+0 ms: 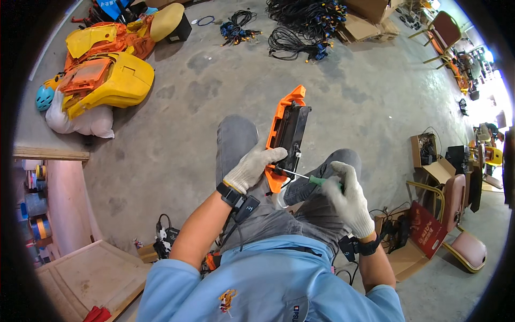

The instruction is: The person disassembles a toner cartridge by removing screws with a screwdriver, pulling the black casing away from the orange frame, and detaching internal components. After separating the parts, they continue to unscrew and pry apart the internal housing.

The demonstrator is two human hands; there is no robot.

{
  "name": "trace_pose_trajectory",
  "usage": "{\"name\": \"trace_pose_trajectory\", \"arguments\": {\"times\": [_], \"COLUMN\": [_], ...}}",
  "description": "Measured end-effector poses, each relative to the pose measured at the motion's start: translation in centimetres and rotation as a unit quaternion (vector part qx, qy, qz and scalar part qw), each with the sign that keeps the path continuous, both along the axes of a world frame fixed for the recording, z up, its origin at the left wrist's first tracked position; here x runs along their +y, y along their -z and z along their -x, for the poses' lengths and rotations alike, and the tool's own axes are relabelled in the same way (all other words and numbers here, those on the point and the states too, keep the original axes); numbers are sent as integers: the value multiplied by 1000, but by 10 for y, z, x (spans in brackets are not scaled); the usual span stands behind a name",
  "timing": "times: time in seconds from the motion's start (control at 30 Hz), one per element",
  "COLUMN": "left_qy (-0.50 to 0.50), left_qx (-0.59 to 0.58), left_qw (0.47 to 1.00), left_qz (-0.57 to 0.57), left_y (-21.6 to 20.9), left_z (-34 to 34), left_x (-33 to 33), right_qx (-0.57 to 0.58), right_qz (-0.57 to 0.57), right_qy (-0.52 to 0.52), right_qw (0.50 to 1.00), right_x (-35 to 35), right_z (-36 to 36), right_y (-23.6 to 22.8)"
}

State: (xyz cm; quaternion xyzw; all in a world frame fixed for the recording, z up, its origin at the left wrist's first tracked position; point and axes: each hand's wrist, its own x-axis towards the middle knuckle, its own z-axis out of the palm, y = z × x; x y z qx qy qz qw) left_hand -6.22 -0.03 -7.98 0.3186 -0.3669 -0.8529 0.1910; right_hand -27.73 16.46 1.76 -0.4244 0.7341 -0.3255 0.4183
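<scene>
Above concrete floor [177, 129], my left hand [256, 165] clasps the orange-and-black housing [289, 129]; my blurred right hand [348, 199], grip unclear, should keep the screwdriver [316, 180] straight.

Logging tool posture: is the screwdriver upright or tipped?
Tipped: the screwdriver slants, its shaft running from beside the right hand toward the orange part. Whether its tip is seated: cannot tell.

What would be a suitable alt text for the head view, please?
A person's gloved left hand holds an orange-and-black plastic part, while the gloved right hand, partly blurred, has a green-handled screwdriver pointed at the part's near end. Beyond, across a grey floor, are yellow-and-orange shells and black cables.
</scene>
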Motion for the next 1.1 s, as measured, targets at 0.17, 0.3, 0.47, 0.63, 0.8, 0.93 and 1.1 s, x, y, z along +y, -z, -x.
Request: {"name": "trace_pose_trajectory", "arguments": {"times": [0.17, 0.3, 0.47, 0.63, 0.8, 0.93, 1.1], "left_qy": [7, 1, 2, -25, -62, -67, -9], "left_qx": [8, 6, 23, 18, -22, -4, -34], "left_qw": [1000, 1000, 1000, 998, 998, 998, 999], "left_qz": [10, 8, -3, -51, -2, 17, -9], "left_y": [7, 6, -14, -22, 0, 22, 13], "left_z": [-4, -3, 13, 8, 6, 14, 11], "left_x": [-3, -2, -3, 4, 9, 8, -1], "right_qx": [70, 19, 72, 78, 1, 17, -8], "right_qz": [75, 29, 97, 71, -50, 46, -39], "right_qy": [-50, 21, 10, -23, -5, -28, -2], "right_qw": [993, 999, 993, 994, 999, 998, 999], "right_x": [1, -7, -1, -2, -6, 7, -4], "right_z": [1, -3, 1, 3, 0, 10, 8], "right_y": [1, -1, -7, 10, 0, 5, 2]}}
